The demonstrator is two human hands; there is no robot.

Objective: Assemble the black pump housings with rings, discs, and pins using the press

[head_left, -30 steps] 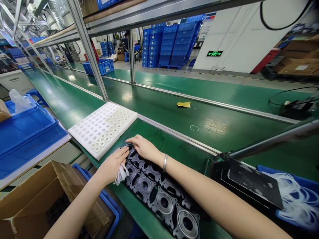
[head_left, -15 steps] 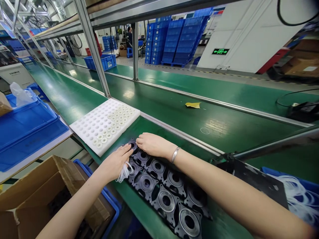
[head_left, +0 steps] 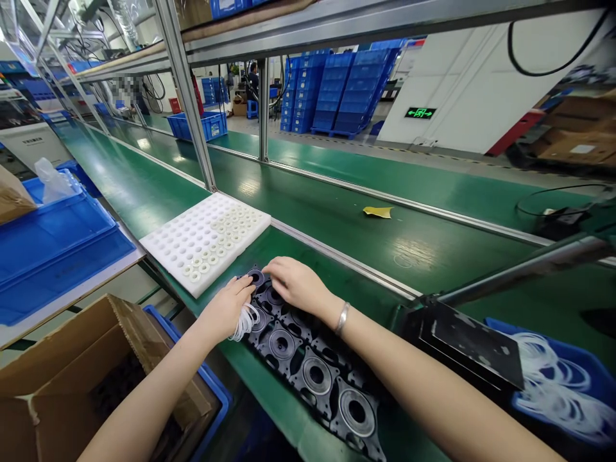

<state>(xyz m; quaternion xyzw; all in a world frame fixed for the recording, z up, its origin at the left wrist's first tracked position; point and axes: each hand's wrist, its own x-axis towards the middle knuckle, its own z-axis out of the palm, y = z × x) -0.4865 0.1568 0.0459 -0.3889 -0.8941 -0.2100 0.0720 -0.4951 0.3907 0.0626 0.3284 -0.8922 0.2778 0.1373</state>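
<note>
Rings (head_left: 245,322) in left hand (head_left: 229,309), sign (head_left: 420,113) (green arrows (head_left: 410,113))

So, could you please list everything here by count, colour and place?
Bench: one, green, centre
Parts: several, black, bench
Loops: many, white, left hand, bin
Tray: one, white, left of parts
Washers: many, cream, in tray
Scrap: one, yellow, bench
Bin: one, blue, right
Box: one, black, beside bin
Carton: one, brown, lower left
Crates: many, blue, left and background
Frame: one, silver, overhead
Sign: one, green, background
Bracelet: one, silver, near right hand
Left hand: one, bare, holding loops
Right hand: one, bare, at farthest part
</note>
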